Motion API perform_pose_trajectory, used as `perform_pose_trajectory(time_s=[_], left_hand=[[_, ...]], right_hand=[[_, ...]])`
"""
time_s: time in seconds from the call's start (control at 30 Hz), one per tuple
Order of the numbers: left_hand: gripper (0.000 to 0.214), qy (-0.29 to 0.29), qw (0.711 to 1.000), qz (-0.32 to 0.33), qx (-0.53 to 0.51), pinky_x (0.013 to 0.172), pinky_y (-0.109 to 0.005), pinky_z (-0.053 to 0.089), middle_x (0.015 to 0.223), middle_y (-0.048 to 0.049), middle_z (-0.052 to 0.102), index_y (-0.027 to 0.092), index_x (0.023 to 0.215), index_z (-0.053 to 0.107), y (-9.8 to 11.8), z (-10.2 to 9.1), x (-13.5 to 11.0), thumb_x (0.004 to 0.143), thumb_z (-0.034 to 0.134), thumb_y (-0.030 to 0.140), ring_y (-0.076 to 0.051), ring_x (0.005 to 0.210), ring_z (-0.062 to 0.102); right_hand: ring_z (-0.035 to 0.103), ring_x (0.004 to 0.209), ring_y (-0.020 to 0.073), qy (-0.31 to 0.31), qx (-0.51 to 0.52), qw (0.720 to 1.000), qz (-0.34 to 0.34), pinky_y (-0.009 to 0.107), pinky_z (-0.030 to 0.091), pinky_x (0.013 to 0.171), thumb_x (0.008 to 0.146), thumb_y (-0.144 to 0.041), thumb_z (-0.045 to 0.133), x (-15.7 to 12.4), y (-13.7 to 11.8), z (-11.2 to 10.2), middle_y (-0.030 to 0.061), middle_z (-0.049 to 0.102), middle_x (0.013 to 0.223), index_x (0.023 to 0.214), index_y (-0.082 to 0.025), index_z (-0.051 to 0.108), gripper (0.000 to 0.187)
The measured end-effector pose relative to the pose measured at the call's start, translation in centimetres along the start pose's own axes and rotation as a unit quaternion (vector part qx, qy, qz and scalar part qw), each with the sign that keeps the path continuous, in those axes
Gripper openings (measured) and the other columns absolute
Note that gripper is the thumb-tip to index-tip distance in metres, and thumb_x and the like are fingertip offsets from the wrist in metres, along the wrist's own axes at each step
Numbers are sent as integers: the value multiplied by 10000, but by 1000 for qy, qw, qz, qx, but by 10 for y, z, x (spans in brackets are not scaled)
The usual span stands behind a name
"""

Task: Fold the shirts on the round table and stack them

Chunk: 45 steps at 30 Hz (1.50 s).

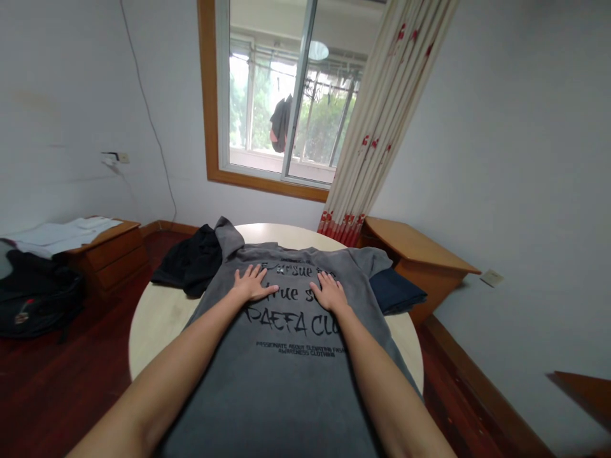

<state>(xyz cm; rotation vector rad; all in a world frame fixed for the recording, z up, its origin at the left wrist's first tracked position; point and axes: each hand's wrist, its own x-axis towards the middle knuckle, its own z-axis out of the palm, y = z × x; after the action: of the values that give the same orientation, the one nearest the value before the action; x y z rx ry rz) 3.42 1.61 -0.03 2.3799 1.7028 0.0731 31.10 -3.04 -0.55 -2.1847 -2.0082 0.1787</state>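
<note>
A grey T-shirt [281, 388] with black lettering lies spread over a round table, its collar end toward the window and its lower part running out of view at the bottom. My left hand [251, 284] rests flat on the upper print, fingers spread. On the right part of the print lies my right hand [330, 292], palm down with its fingers stretched out. Neither hand grips the cloth. Some of the letters are hidden under my hands and my right forearm.
The round table [153, 331] carries crumpled black clothing [191, 261] at the left and folded dark blue clothing [396, 289] at the right. A wooden desk [415, 245] stands behind it. At the left are a drawer cabinet [117, 248] and a black backpack [38, 292]. A curtain [372, 127] hangs by the window.
</note>
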Motion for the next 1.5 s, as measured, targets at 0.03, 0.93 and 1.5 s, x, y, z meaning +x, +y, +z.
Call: perform_pose_trajectory(time_s=[0.03, 0.93, 1.5], left_hand=[[1057, -4, 1000, -5, -3, 1145, -729, 75, 1662, -112, 100, 241, 1594, 261, -4, -1, 3, 776, 287, 910, -417, 1525, 47], [736, 10, 976, 216, -39, 1220, -545, 108, 1638, -67, 280, 285, 1519, 420, 56, 16, -43, 933, 340, 724, -287, 1518, 219], [826, -7, 996, 87, -9, 1153, -695, -68, 1661, -94, 163, 255, 1575, 311, 31, 2, -38, 920, 277, 757, -356, 1538, 73]], right_hand=[[169, 1534, 248, 6, 2, 1000, 3, 476, 130, 1230, 1003, -575, 280, 2, 4, 1, 82, 223, 1652, 1571, -154, 313, 707], [524, 1338, 249, 60, 145, 973, -168, 381, 358, 1158, 855, -366, 685, -10, 16, -1, 142, 569, 1436, 1317, -139, 639, 517], [431, 466, 104, -21, 539, 827, -158, 235, 347, 475, 761, -595, 696, -34, -45, -13, -44, 523, 534, 684, -208, 574, 414]])
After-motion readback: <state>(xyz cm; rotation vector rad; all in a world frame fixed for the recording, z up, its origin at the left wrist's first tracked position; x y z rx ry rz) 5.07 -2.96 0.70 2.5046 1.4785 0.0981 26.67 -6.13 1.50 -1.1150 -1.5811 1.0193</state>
